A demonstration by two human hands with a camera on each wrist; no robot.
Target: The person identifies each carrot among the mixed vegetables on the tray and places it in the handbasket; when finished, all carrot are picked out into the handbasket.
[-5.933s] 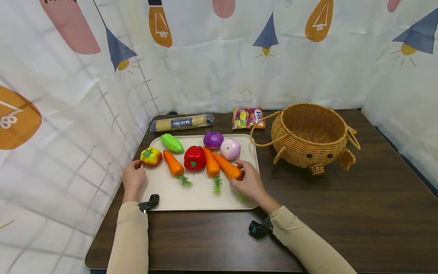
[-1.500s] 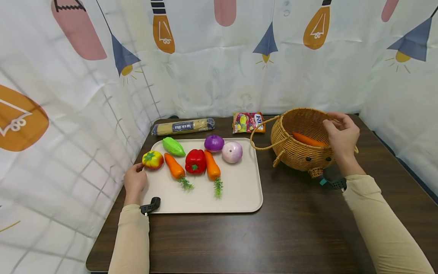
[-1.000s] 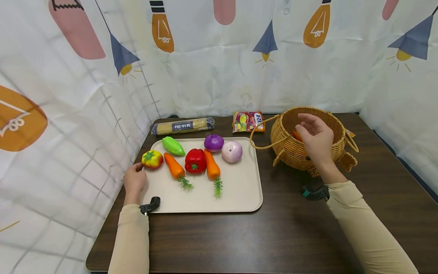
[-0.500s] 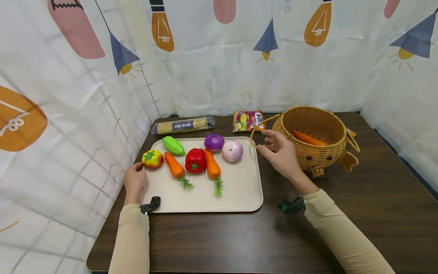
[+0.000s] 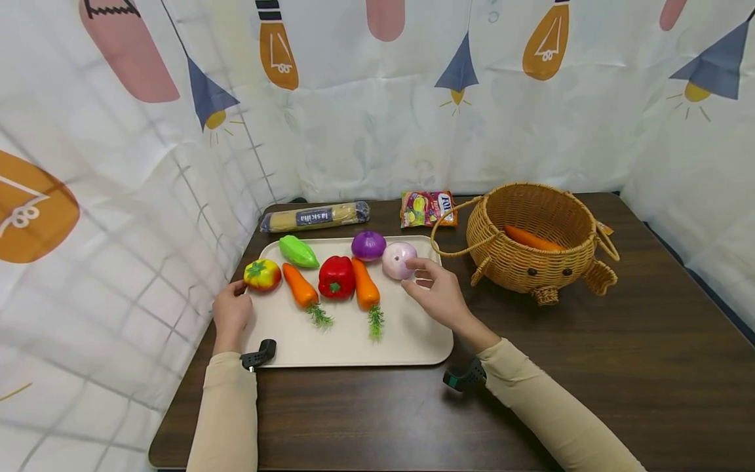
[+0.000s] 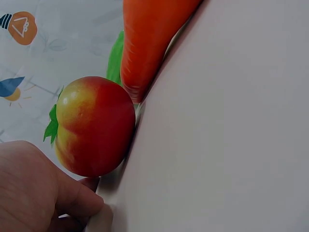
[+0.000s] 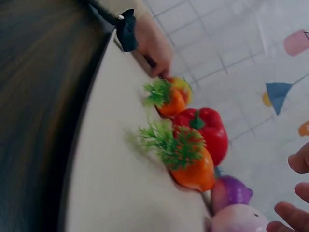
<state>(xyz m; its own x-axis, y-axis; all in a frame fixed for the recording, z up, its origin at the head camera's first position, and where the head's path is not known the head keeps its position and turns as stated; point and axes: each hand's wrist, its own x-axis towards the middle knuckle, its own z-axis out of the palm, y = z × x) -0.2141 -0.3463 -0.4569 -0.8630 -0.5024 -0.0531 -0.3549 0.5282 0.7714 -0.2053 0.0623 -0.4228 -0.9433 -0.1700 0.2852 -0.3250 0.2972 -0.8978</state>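
Note:
My left hand [image 5: 232, 311] pinches the left rim of a beige tray [image 5: 354, 344]; in the left wrist view, thumb and fingers grip that rim beside a red-yellow tomato [image 6: 96, 125]. At the tray's right side my right hand [image 5: 439, 295] reaches in beside a pale pinkish onion [image 5: 398, 261], thumb and fingers spread. The right wrist view shows the fingers apart from the onion. Also on the tray are a purple onion [image 5: 368, 245], a red bell pepper [image 5: 337, 276], two carrots, one [image 5: 299, 286] left and one [image 5: 366, 286] right of the pepper, and a green ridged vegetable [image 5: 298, 251].
Right of the tray stands a wicker basket [image 5: 507, 265] with an animal face, one carrot [image 5: 531, 238] inside. Its handle loop [image 5: 439, 244] hangs over the tray's corner. Behind lie a noodle pack [image 5: 315, 217] and a candy bag [image 5: 428, 209].
A carrot went from the tray into the basket. My right hand let go of it and moved left from the basket to the pale onion. The left hand stayed at the tray rim.

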